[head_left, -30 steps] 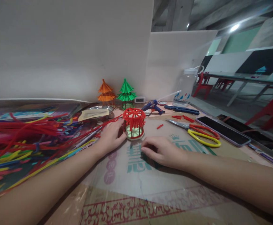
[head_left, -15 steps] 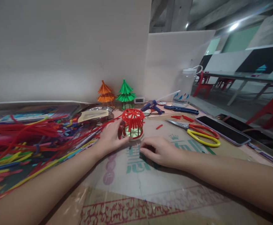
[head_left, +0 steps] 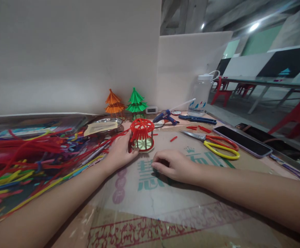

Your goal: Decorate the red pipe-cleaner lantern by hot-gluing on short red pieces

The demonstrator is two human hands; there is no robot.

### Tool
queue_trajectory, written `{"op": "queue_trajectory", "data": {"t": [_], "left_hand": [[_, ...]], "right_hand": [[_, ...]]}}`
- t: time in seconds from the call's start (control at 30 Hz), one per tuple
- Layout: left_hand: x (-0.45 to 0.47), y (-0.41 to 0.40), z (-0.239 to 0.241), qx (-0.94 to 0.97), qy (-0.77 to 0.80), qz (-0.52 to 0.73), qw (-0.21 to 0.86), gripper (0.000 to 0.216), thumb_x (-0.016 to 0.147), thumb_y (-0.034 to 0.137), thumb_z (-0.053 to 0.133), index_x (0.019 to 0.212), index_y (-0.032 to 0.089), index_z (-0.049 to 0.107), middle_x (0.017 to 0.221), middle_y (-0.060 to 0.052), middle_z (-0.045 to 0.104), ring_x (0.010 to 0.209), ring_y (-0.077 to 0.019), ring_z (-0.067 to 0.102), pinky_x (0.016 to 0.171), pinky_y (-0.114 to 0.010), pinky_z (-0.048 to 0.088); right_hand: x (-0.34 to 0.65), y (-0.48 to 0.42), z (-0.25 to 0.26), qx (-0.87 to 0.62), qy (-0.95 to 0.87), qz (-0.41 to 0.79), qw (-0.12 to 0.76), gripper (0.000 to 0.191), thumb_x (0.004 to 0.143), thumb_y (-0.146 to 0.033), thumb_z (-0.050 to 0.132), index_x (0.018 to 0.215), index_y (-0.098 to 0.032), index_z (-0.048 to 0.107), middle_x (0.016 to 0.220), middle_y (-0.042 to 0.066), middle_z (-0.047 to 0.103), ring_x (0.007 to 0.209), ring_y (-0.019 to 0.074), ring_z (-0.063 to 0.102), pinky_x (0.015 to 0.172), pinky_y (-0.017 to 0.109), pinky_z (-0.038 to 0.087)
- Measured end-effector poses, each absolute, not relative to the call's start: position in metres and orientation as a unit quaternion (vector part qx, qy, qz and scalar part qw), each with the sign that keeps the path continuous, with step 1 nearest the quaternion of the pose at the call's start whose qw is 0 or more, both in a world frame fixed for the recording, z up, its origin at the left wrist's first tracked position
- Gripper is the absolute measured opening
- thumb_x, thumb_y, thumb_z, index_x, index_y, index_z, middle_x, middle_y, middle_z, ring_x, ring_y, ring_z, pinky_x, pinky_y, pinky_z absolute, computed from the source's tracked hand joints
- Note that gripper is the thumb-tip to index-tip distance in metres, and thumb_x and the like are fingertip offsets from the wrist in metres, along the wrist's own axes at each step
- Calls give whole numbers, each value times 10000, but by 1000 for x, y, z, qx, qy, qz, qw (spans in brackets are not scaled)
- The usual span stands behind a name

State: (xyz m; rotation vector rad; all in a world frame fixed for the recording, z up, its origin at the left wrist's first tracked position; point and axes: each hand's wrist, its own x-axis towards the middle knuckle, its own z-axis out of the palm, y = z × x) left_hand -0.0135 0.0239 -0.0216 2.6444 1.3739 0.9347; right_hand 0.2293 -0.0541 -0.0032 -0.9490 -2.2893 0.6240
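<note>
The little red pavilion is fuzzy chenille wire on a card base. The surface is matt cardboard under glossy clear film. The scissors have shiny metal blades and smooth plastic handles.

On the cardboard sheet, just in front of the red pavilion, stands one large teal Chinese character that looks like 慧, a small teal crown sign is printed to the pavilion's right, and the blue marks on the bottle far behind it are too small to read.

Left hand cupped, gripping; right hand palm-down, loosely curled.
</note>
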Motion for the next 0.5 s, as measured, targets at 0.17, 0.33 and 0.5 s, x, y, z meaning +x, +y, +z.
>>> {"op": "queue_trajectory", "data": {"t": [0.17, 0.33, 0.5], "left_hand": [[-15, 24, -22, 851, 418, 317, 11, 529, 815, 383, 648, 1297, 186, 552, 1130, -119, 697, 1008, -306, 659, 881, -414, 510], [-14, 20, -20, 851, 424, 311, 4, 549, 798, 333, 649, 1315, 184, 542, 1169, -124, 685, 1073, -318, 641, 938, -434, 490], [-14, 19, -22, 851, 429, 304, -9, 645, 777, 305, 645, 1389, 182, 483, 1241, -129, 652, 1138, -335, 607, 1005, -467, 457]], "right_hand": [[230, -51, 0, -412, -768, 331, 361, 373, 923, -501, 605, 711, -214, 496, 619, -36, 514, 578, 120, 483, 556, 257, 369], [230, -38, -3, -407, -632, 434, 497, 409, 880, -600, 641, 977, -221, 518, 686, -71, 525, 523, 92, 469, 492, 230, 389], [230, -30, -4, -405, -639, 472, 453, 404, 884, -513, 667, 1104, -173, 665, 666, -51, 551, 532, 92, 461, 492, 230, 390]]}}
